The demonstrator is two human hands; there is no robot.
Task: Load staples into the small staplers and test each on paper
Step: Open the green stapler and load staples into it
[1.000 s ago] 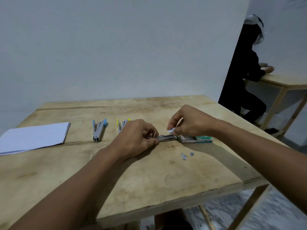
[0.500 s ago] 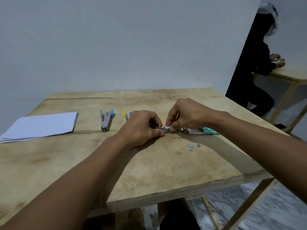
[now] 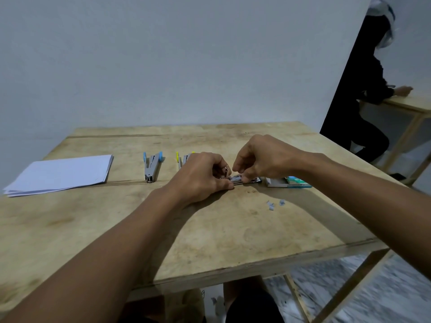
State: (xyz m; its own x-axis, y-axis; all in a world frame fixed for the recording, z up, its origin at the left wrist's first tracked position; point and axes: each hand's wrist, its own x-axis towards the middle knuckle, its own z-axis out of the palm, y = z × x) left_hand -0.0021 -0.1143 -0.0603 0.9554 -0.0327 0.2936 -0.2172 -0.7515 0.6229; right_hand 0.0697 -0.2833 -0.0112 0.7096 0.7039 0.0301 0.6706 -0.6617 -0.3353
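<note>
A small opened stapler [image 3: 242, 179] lies on the wooden table [image 3: 210, 229] between my hands. My left hand [image 3: 203, 177] grips its left end, fingers curled round it. My right hand [image 3: 261, 159] pinches the stapler's open track with thumb and fingertips; what lies under them is hidden. A grey stapler with blue tips [image 3: 152, 165] lies to the left. A yellow-tipped stapler [image 3: 183, 158] shows partly behind my left hand. An open staple box [image 3: 288, 182] sits right of the hands. A stack of white paper [image 3: 63, 173] lies at the table's left.
Several loose staple bits [image 3: 275, 203] lie on the table in front of the box. A person in dark clothes [image 3: 363, 89] sits at another wooden table [image 3: 410, 106] at the far right. The table's front edge is near me.
My right hand has shifted from the staple box to the stapler's track. The view has tilted and moved a little; the left hand keeps its hold.
</note>
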